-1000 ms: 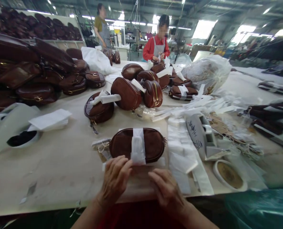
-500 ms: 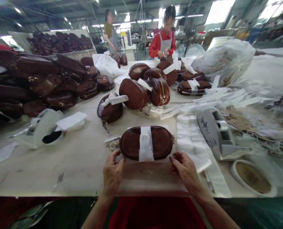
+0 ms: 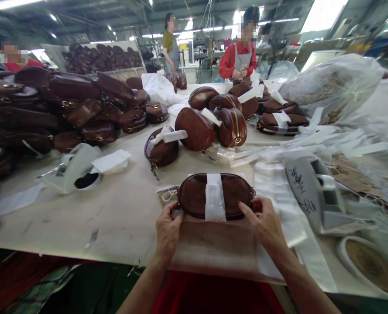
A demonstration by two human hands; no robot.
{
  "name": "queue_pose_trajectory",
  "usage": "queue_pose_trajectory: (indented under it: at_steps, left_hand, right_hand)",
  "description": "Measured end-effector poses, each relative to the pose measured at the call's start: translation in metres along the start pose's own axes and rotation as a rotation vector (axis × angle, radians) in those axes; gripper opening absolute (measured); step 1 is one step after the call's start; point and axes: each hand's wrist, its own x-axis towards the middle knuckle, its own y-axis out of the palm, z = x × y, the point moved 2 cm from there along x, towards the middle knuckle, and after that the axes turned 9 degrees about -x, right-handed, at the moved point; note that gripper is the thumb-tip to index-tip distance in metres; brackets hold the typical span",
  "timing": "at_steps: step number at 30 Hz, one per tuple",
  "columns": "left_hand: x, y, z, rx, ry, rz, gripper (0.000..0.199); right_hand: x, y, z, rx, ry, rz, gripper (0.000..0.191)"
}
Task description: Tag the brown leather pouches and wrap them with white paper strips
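Observation:
A brown oval leather bag [image 3: 194,196] lies on the table in front of me, a white paper band [image 3: 215,196] wrapped round its middle. At its lower left end is my left hand [image 3: 168,229], thumb and fingers closed about the corner. My right hand [image 3: 267,220] grips the right end, one fingertip resting on the bag's front. Metal rings show at both ends. Beside the left end lies a small clear packet with a cord [image 3: 167,194].
Brown bags are heaped on the left [image 3: 79,104]; several more [image 3: 195,128] stand ahead. Tape dispensers sit left [image 3: 72,168] and right [image 3: 321,196]. White paper strips [image 3: 279,192], a tape roll [image 3: 370,266] and a large plastic bag [image 3: 334,87] lie rightward. Co-workers stand beyond.
My right hand has moved from below the bag's right corner up onto its right end. My left hand stays by the left end. The whole view has shifted.

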Motion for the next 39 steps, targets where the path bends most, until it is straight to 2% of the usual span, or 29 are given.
queue_pose_trajectory:
  at_steps: [3,6,9,13,19,23,30,34,39]
  left_hand:
    - [-0.001,-0.002,-0.001,-0.035,-0.034,0.022,0.045]
    - [0.002,-0.003,-0.009,-0.016,-0.050,0.082,0.039]
    - [0.010,0.002,-0.018,0.023,-0.075,0.098,0.032]
    - [0.024,0.015,-0.020,0.039,-0.134,0.077,0.033]
    - [0.028,0.024,-0.011,-0.074,-0.227,0.075,0.040]
    - [0.026,0.025,-0.011,-0.125,-0.258,0.051,0.040]
    - [0.027,0.025,-0.007,-0.152,-0.265,0.012,0.041]
    - [0.027,0.025,-0.008,-0.144,-0.270,0.015,0.041]
    - [0.025,0.021,-0.017,-0.085,-0.248,0.022,0.041]
  right_hand:
    - [-0.002,0.002,-0.006,0.069,0.097,0.045,0.061]
    - [-0.007,0.000,-0.017,0.080,0.100,0.158,0.065]
    - [-0.008,-0.001,-0.025,0.165,0.073,0.284,0.052]
    - [-0.005,0.007,-0.029,0.290,0.158,0.369,0.038]
    - [-0.006,0.016,-0.032,0.541,0.322,0.357,0.035]
    - [-0.009,0.016,-0.038,0.634,0.379,0.265,0.036]
    - [-0.013,0.009,-0.044,0.673,0.431,0.190,0.036]
    - [-0.013,0.003,-0.042,0.664,0.446,0.204,0.036]
    - [-0.007,0.003,-0.043,0.605,0.380,0.248,0.037]
